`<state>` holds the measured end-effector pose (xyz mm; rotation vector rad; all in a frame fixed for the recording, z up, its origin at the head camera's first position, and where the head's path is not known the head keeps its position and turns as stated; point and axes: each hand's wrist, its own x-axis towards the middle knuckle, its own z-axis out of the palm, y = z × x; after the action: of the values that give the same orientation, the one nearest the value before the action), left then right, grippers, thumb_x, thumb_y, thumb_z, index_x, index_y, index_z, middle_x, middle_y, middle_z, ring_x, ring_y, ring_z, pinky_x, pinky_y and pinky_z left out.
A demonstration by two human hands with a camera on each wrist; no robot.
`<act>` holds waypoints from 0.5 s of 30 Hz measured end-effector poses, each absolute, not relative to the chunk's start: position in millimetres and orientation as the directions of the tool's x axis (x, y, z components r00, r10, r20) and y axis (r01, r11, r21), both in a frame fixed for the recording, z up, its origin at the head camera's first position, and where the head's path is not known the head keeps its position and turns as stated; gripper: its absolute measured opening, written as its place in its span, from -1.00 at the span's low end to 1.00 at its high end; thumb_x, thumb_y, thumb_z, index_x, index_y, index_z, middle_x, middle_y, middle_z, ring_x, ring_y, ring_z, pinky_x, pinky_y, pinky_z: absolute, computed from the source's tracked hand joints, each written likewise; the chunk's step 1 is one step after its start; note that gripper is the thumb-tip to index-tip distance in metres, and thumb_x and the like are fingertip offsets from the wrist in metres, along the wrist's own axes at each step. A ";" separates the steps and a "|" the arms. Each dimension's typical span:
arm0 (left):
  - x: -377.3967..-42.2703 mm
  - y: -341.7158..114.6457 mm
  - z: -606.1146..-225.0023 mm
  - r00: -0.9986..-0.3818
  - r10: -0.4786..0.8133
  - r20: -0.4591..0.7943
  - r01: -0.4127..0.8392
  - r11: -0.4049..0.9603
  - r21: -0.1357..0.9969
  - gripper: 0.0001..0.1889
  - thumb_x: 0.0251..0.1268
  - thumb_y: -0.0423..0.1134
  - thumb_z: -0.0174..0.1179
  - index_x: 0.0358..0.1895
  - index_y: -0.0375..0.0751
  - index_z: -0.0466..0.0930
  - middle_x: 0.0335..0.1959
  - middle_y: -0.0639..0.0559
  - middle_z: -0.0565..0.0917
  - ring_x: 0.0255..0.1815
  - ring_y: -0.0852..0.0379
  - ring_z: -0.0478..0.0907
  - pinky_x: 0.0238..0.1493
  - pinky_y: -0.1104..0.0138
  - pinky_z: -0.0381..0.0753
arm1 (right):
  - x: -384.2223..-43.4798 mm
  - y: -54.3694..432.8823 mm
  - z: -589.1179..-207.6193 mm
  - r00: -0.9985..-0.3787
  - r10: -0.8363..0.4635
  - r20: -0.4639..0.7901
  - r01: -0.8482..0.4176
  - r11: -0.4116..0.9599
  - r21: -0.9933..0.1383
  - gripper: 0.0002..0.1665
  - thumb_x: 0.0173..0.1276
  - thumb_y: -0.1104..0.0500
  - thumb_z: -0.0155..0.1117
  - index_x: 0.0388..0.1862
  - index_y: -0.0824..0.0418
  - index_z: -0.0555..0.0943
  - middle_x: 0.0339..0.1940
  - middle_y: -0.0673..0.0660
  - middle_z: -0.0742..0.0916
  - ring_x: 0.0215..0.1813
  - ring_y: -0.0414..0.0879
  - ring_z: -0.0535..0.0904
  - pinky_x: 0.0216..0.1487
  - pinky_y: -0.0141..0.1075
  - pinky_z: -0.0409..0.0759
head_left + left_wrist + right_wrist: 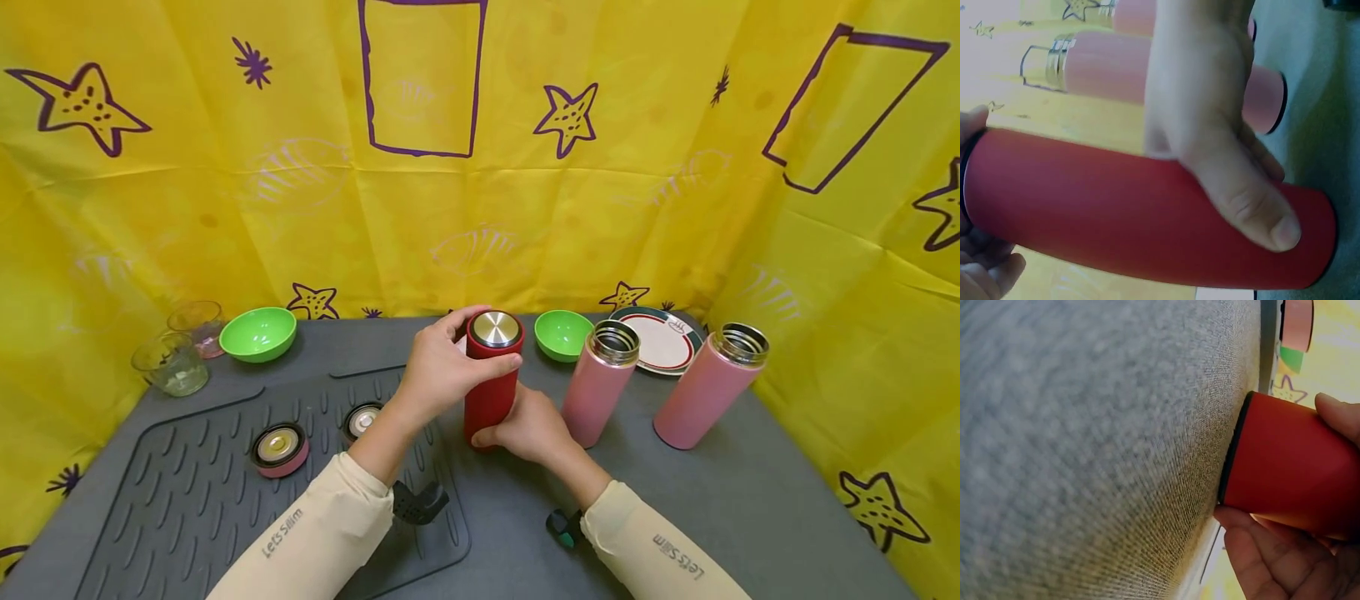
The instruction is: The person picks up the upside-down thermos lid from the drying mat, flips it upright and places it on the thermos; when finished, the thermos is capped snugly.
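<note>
A red thermos [489,400] stands upright on the grey table with its steel-topped lid [497,328] on. My left hand [442,367] grips it round the top, thumb across the front and fingers behind. Lower down, my right hand [534,423] holds the body near the base, its thumb lying along the red side in the left wrist view. The right wrist view shows the black-rimmed base, with curled fingers [1266,556] beside it. Just right of my right hand is an open pink thermos [597,387], and a second open pink thermos [705,400] stands farther right.
On the left, a grey drying mat [180,508] carries a pink-edged lid [279,450] and another lid [362,419], partly behind my left arm. Two glasses [172,368] and a green bowl [258,335] stand back left. Another green bowl [562,336] and a plate [652,337] are behind the bottles.
</note>
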<state>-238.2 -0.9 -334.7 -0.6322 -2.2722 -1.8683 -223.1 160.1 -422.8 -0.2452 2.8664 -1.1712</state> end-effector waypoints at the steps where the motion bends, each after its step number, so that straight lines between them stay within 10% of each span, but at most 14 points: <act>1: -240.1 -2.8 -334.4 -0.904 0.252 0.346 0.388 0.141 0.911 -0.31 -0.12 -0.09 0.59 0.19 -0.05 0.55 -0.02 0.10 0.64 -0.03 0.18 0.62 -0.03 0.24 0.61 | -223.2 159.7 -422.9 -0.987 -0.156 0.025 -0.129 0.705 -0.697 -0.29 -0.17 -0.11 0.65 -0.03 0.01 0.53 -0.29 -0.16 0.68 -0.29 -0.18 0.58 -0.21 -0.19 0.56; 15: -258.7 -15.7 -335.1 -0.854 0.438 0.281 0.353 0.091 0.931 -0.37 -0.03 -0.18 0.55 0.21 -0.01 0.56 0.02 0.09 0.65 0.06 0.13 0.56 0.05 0.15 0.56 | -223.5 159.2 -423.5 -0.989 -0.147 0.021 -0.121 0.711 -0.692 -0.28 -0.17 -0.11 0.64 -0.02 0.00 0.52 -0.28 -0.16 0.68 -0.27 -0.17 0.58 -0.19 -0.18 0.55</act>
<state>-258.7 -15.7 -335.1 -0.8605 -2.3704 -1.9871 -223.5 159.2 -423.5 -0.2251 2.8728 -1.1583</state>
